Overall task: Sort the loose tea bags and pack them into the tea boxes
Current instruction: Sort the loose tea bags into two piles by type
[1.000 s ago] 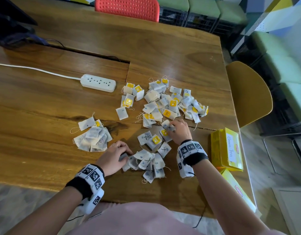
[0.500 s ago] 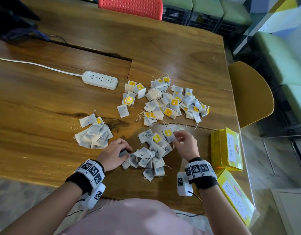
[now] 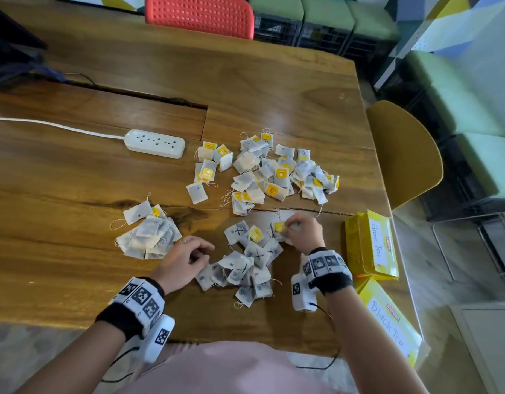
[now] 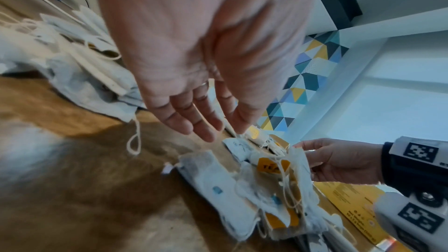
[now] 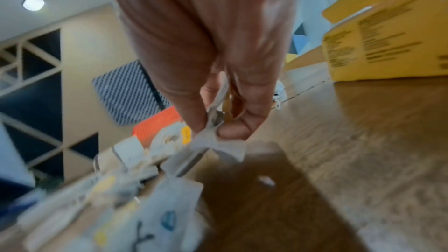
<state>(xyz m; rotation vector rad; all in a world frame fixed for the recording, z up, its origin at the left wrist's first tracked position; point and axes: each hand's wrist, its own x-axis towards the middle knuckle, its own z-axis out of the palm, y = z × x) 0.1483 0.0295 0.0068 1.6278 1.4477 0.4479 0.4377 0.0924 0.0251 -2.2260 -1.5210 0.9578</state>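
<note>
Loose tea bags lie in three groups on the wooden table (image 3: 75,265): a big mixed heap (image 3: 274,172) at the back, a plain pile (image 3: 149,234) at the left, and a pile marked with black X's (image 3: 245,265) in front of me. My right hand (image 3: 299,231) pinches a tea bag (image 5: 218,141) with a yellow tag (image 3: 279,226) at the far right edge of the X pile. My left hand (image 3: 188,257) hovers at that pile's left edge with fingers relaxed (image 4: 194,122), holding nothing. Two yellow boxes stand at the right: Green Tea (image 3: 379,245) and Black Tea (image 3: 393,325).
A white power strip (image 3: 155,143) with its cable lies at the back left. A red chair (image 3: 200,15) stands beyond the table and a mustard chair (image 3: 407,155) at its right. A cable slot (image 3: 149,95) cuts the tabletop.
My right hand drew back from the big heap to the near pile, bringing a yellow-tagged tea bag with it. The left hand stayed at the pile's left edge.
</note>
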